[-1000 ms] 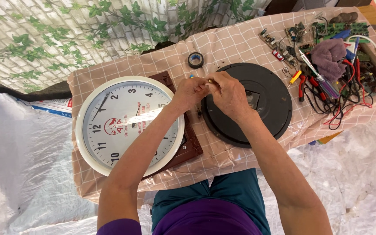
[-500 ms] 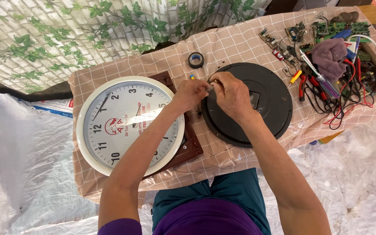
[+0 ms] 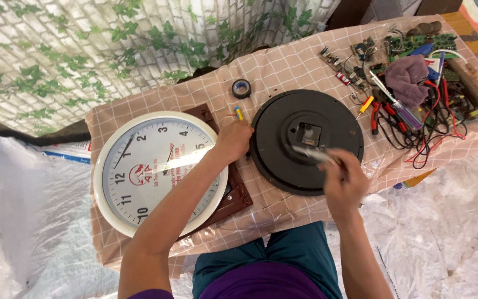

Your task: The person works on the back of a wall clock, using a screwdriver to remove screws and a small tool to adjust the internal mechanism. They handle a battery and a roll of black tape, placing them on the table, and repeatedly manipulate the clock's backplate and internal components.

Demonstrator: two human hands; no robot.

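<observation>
- The black round clock back (image 3: 305,141) lies face down on the checked-cloth worktop (image 3: 283,72), just right of the white wall clock face (image 3: 159,169); a square movement (image 3: 309,134) sits at its centre.
- The right hand (image 3: 343,182) is closed on a thin, blurred tool (image 3: 313,154) over the back.
- The left hand (image 3: 233,141) is curled at the back's left rim; whether it grips anything cannot be told.
- A black tape roll (image 3: 241,88) lies beyond.

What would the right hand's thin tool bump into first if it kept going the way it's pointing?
Probably the small square mechanism at the middle of the black clock back. The right hand holds a blurred thin tool pointing up-left toward it; how high the tip sits is unclear.
</observation>
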